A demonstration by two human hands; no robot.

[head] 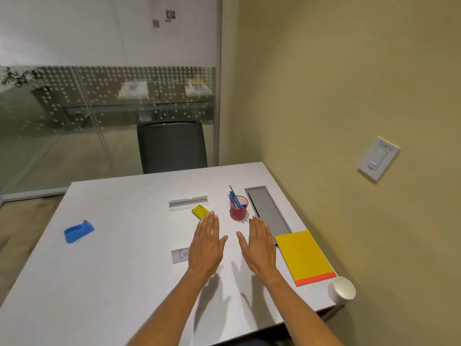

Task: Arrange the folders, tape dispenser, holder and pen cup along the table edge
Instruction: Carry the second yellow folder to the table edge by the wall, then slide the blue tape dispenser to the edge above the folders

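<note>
Both hands hover flat and empty over the middle of the worktop (119, 283), palms down: the left hand (205, 248) with its fingers spread, the right hand (259, 248) likewise splayed, neither pinching nor touching anything that I can make out. Taking things from largest to smallest, the folders (303, 255), a yellow one stacked on an orange-red one, lie at the right edge just beside the right hand, their long axis running near to far and roughly parallel to that edge, so they already look close to placed. Far of them sits a grey cable hatch (268, 211) set into the surface. A clear holder (187, 202) lies far and slightly left of the left hand, its long axis running left to right, with a small yellow block (200, 211) just near of it and almost at the left fingertips. The blue tape dispenser (78, 231) sits well apart on the left, nearer the left hand. The red mesh pen cup (238, 208), upright with pens in it, stands directly far of the gap between the hands, a shade closer to the right one. By my reading, the right hand is best placed to take it. A white paper cup (344, 290) stands at the near right corner.
</note>
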